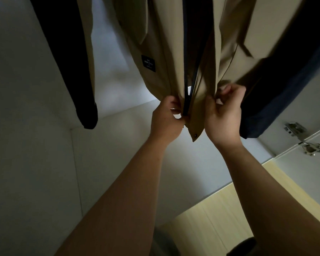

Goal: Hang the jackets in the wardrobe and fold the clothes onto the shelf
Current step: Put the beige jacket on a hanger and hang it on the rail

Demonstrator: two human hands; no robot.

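Seen from above, two bare forearms reach into a pale wardrobe [35, 126] toward the bottom hem of a hanging tan jacket [161, 58]. The left hand [165, 119] has its grip closed in a pinch: thumb and fingertips press together on the left front edge of the jacket, right at the foot of the dark zip [189, 85]. The right hand [224, 115] has its fingers curled round the right front panel, bunching the cloth near the hem. Between the two hands the flap ends in a point with a small round snap [195, 134]. The zip runs up the middle of the jacket, its two sides parted above the hands.

A dark rectangular label [148, 63] sits on the left front panel; its pale writing is too small and blurred to read.

A black garment [70, 58] hangs to the left of the jacket, a navy one [288, 85] just to the right. A metal hinge [303, 139] sits on the right wardrobe wall, and pale wood floor [220, 215] shows below.
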